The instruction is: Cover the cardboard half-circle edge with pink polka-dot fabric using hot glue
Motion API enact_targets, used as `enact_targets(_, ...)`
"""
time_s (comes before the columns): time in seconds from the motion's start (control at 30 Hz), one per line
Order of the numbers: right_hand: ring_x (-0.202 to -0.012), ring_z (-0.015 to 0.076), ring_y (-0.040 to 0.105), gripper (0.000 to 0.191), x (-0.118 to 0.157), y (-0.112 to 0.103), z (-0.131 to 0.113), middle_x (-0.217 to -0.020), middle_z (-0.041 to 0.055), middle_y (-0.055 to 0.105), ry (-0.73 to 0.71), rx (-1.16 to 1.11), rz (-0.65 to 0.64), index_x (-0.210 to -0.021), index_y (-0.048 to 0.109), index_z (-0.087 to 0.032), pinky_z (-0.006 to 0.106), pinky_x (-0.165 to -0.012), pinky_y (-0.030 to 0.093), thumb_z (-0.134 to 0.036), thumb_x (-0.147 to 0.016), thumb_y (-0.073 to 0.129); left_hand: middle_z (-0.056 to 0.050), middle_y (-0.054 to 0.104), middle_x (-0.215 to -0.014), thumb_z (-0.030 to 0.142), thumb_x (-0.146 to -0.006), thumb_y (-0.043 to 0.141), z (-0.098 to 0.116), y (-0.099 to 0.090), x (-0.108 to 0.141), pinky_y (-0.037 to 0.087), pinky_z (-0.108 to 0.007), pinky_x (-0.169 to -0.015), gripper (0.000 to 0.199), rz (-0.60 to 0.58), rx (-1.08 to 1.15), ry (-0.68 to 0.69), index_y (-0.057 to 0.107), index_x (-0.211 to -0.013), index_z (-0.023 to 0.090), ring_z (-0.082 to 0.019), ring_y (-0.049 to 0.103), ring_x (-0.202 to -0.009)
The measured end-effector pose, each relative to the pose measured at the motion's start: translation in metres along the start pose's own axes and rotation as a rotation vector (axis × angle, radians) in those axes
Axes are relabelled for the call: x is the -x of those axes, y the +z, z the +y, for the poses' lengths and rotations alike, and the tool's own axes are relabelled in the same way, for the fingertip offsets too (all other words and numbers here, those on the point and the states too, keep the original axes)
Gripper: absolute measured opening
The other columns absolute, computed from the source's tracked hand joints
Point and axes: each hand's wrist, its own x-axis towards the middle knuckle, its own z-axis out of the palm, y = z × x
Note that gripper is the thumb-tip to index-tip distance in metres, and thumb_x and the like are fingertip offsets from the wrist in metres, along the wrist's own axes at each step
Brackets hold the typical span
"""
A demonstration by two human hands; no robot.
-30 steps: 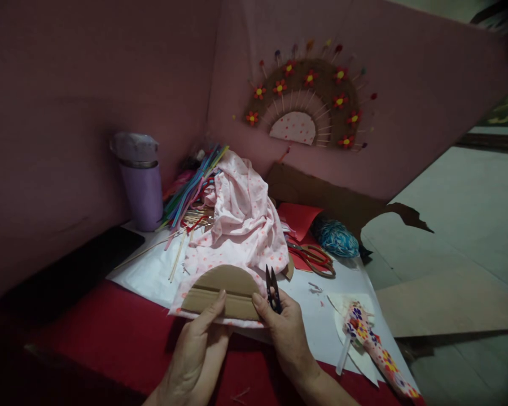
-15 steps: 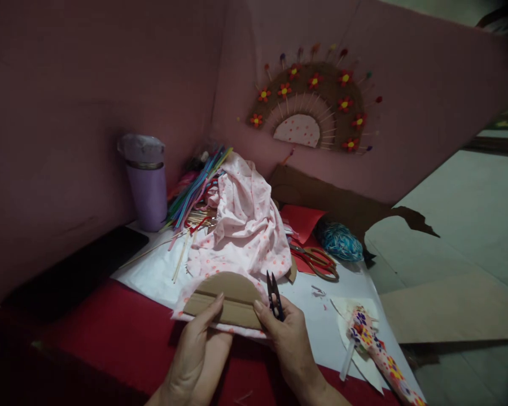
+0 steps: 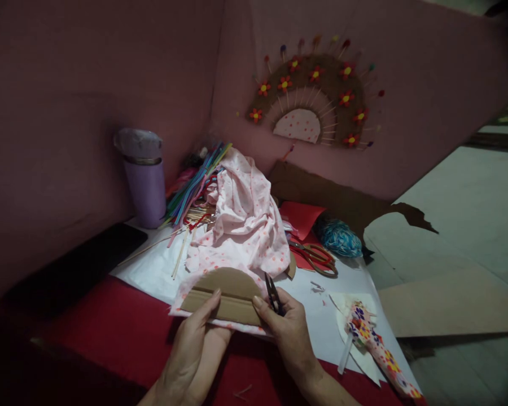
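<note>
Together, the left hand (image 3: pixel 195 344) and right hand (image 3: pixel 290 332) pinch a cardboard half-disc (image 3: pixel 226 282), thumbs on top, over the near edge of the white sheet (image 3: pixel 311 324), the right hand also closed around black snips (image 3: pixel 272 292). Pink dotted cloth (image 3: pixel 245 225) shows beneath the cardboard half-disc and lies heaped beyond. A purple tumbler (image 3: pixel 144 192), topped with clear plastic (image 3: pixel 138 142), contents hidden, stands at the sheet's far left corner.
</note>
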Motion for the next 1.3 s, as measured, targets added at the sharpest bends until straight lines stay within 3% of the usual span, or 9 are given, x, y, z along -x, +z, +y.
enact_targets(0.33, -0.053, 0.0122, 0.043, 0.055, -0.018, -0.022, -0.015, -0.056, -0.0006, 0.050, -0.017, 0.239, -0.116, -0.068, 0.063, -0.015, 0.022, -0.048, 0.032, -0.067, -0.079, 0.048, -0.011, 0.071, -0.108, 0.005, -0.081, 0.059, 0.012, -0.021, -0.008, 0.055, -0.046, -0.088, 0.050, 0.028, -0.032, 0.035, 0.052, -0.128, 0.020, -0.027, 0.068, -0.097)
enact_targets(0.53, -0.038, 0.0065, 0.033, 0.055, -0.030, -0.020, -0.036, -0.055, -0.0013, 0.054, 0.227, 0.195, -0.329, -0.065, 0.062, -0.017, 0.019, -0.035, 0.021, -0.069, -0.077, 0.048, -0.013, 0.068, -0.113, 0.007, -0.082, 0.058, 0.019, -0.026, -0.004, 0.055, -0.047, -0.088, 0.049, 0.021, -0.077, 0.014, 0.051, -0.129, 0.019, -0.028, 0.067, -0.099)
enact_targets(0.63, -0.033, 0.0043, 0.023, 0.055, -0.037, -0.016, -0.044, -0.046, -0.0048, 0.046, 0.377, 0.120, -0.457, -0.057, 0.057, -0.017, 0.018, -0.032, 0.011, -0.066, -0.080, 0.045, -0.014, 0.068, -0.113, 0.008, -0.082, 0.058, 0.021, -0.023, -0.003, 0.055, -0.049, -0.087, 0.049, 0.036, -0.080, 0.009, 0.052, -0.129, 0.019, -0.029, 0.067, -0.098)
enact_targets(0.77, -0.031, 0.0030, 0.017, 0.050, -0.043, -0.013, -0.046, -0.048, -0.0075, 0.044, 0.572, 0.057, -0.499, -0.064, 0.055, -0.018, 0.019, -0.032, 0.004, -0.065, -0.080, 0.046, -0.015, 0.070, -0.108, 0.004, -0.081, 0.057, 0.024, -0.022, -0.004, 0.055, -0.049, -0.086, 0.051, 0.090, -0.081, -0.009, 0.051, -0.129, 0.017, -0.030, 0.068, -0.097)
enact_targets(0.9, -0.032, 0.0026, 0.020, 0.049, -0.046, -0.011, -0.046, -0.050, -0.0072, 0.044, 0.604, 0.071, -0.560, -0.062, 0.049, -0.018, 0.018, -0.033, 0.004, -0.063, -0.081, 0.045, -0.014, 0.071, -0.106, 0.005, -0.083, 0.055, 0.025, -0.025, -0.006, 0.054, -0.048, -0.088, 0.047, 0.081, -0.075, -0.032, 0.052, -0.128, 0.017, -0.029, 0.067, -0.098)
enact_targets(1.1, -0.034, 0.0032, 0.026, 0.049, -0.047, -0.016, -0.053, -0.054, -0.0065, 0.044, 0.628, 0.111, -0.663, -0.073, 0.057, -0.016, 0.018, -0.032, 0.010, -0.059, -0.087, 0.039, -0.010, 0.069, -0.112, 0.006, -0.081, 0.056, 0.031, -0.028, -0.006, 0.053, -0.047, -0.091, 0.053, 0.107, 0.018, -0.050, 0.049, -0.132, 0.022, -0.028, 0.067, -0.100)
enact_targets(1.3, -0.034, 0.0028, 0.031, 0.054, -0.050, -0.002, -0.056, -0.054, -0.0047, 0.047, 0.646, 0.194, -0.683, -0.063, 0.050, -0.016, 0.017, -0.031, 0.014, -0.059, -0.091, 0.032, -0.013, 0.070, -0.107, 0.005, -0.081, 0.056, 0.035, -0.029, -0.004, 0.054, -0.050, -0.088, 0.051, 0.118, -0.014, -0.046, 0.051, -0.130, 0.016, -0.031, 0.067, -0.098)
